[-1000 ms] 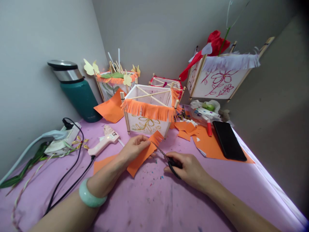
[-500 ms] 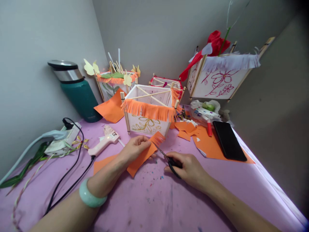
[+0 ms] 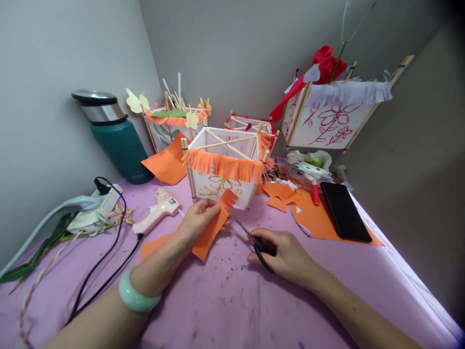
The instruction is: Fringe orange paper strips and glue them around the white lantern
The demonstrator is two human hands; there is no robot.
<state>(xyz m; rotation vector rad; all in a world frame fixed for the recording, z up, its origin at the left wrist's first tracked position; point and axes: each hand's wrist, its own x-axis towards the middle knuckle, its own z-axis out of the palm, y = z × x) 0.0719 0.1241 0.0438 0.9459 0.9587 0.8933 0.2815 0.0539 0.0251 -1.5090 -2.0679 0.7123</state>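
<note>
My left hand (image 3: 201,218) pinches a strip of orange paper (image 3: 209,238) between thumb and fingers. Fine cuts make a fringe along the right edge of its upper end. In my right hand (image 3: 285,249) are black-handled scissors (image 3: 262,251), fingers wrapped round the handles. Their blades point up and left, tips close to the paper's edge; whether they touch it I cannot tell. Just beyond my hands stands a white box lantern (image 3: 223,186) with wooden stick corners, a gold flower drawing and an orange fringe (image 3: 225,165) along its top.
A pink glue gun (image 3: 160,211), its cable and a power strip (image 3: 95,208) lie left. A teal bottle (image 3: 118,148) stands behind them. Orange scraps (image 3: 279,194), a red marker (image 3: 315,192) and a black phone (image 3: 345,212) lie right. A flower-drawn lantern (image 3: 332,118) is at upper right.
My left hand has shifted slightly left with the orange strip, whose fringed end has swung up and away from the scissors. My right hand has barely moved.
</note>
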